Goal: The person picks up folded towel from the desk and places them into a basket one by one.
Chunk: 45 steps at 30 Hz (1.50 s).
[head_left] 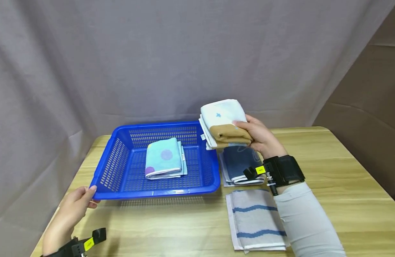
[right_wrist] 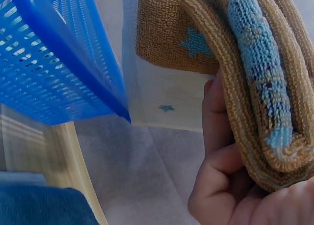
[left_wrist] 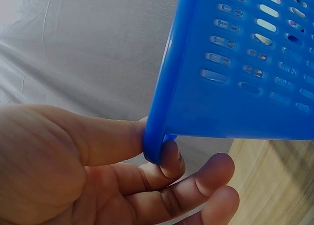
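My left hand (head_left: 74, 207) pinches the near left corner of a blue plastic basket (head_left: 136, 194) between thumb and fingers; the left wrist view shows the thumb against the rim (left_wrist: 159, 107). In the basket lies a folded light blue towel (head_left: 163, 157) with purple dots. My right hand (head_left: 264, 137) grips a folded white and brown towel (head_left: 224, 116) with small blue stars, held up over the basket's right rim. Its brown folds (right_wrist: 176, 33) fill the upper part of the right wrist view, with the fingers curled round one side.
Right of the basket, a folded dark blue towel (head_left: 237, 159) lies on the wooden table (head_left: 338, 185). Nearer me is a folded grey-white towel (head_left: 256, 217) with wavy blue stripes. A grey curtain (head_left: 171, 60) hangs behind the table.
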Tool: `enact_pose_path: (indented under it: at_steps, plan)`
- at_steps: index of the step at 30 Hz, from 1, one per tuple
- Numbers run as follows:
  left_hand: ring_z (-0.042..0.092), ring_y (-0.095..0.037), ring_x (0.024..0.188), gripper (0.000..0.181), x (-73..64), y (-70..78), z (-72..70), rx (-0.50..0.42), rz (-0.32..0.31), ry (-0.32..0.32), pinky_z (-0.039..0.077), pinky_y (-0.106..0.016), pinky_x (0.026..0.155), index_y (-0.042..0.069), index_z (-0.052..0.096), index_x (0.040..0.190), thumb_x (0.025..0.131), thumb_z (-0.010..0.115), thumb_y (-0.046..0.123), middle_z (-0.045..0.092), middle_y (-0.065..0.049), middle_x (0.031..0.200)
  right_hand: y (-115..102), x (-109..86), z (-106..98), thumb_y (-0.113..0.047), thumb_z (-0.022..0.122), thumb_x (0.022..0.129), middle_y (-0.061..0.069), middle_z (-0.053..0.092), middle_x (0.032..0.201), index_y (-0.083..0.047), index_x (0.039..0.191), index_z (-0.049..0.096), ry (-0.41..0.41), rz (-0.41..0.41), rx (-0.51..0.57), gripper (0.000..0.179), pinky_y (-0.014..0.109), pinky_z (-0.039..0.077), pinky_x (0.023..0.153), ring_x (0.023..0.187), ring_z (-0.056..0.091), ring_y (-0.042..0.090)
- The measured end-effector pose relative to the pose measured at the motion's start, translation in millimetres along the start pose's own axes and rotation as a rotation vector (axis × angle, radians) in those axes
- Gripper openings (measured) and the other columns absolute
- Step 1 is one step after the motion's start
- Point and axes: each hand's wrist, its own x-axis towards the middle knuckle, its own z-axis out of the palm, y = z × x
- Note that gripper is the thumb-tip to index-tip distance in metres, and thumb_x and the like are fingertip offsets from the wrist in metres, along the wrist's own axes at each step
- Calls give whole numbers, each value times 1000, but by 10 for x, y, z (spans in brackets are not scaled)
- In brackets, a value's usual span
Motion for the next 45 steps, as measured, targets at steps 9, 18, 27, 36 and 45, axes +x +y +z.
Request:
enact_pose_path:
  at_steps: [9, 18, 27, 36, 45]
  plan:
    - [56, -20, 74, 45, -48, -2, -37, 11, 11, 12, 34, -38, 67, -10, 50, 97, 102, 30, 30, 61, -13, 86, 54, 139, 325, -6, 49, 95, 3, 64, 77, -4, 132, 33, -14, -20, 17, 41, 25, 50, 51, 63, 61, 13]
    - [56, -23, 79, 43, -42, 62, 81, -41, 18, -6, 36, -42, 72, -9, 49, 99, 102, 32, 30, 60, -15, 90, 122, 240, 539, -6, 52, 93, 3, 64, 79, -2, 132, 35, -22, -26, -24, 42, 24, 51, 53, 64, 61, 13]
    - [56, -26, 79, 40, -18, 137, 167, -64, 48, 7, 37, -48, 78, -9, 49, 96, 102, 34, 28, 60, -17, 90, 228, 334, 661, -7, 52, 93, 1, 63, 75, -4, 130, 38, -25, 35, -2, 39, 25, 50, 52, 63, 60, 13]
    - [57, -28, 80, 39, -32, 131, 155, -70, 55, 13, 37, -49, 79, -9, 49, 96, 102, 34, 27, 59, -18, 91, 262, 436, 941, -8, 56, 91, 1, 62, 74, -3, 130, 41, -52, 29, -63, 42, 25, 48, 51, 61, 59, 14]
    - [56, -27, 79, 38, -20, 151, 189, -72, 55, 10, 37, -47, 78, -8, 49, 95, 102, 35, 26, 59, -18, 90, 303, 520, 1166, -9, 56, 91, 4, 61, 78, -5, 129, 43, -77, 34, -68, 40, 26, 48, 50, 61, 59, 16]
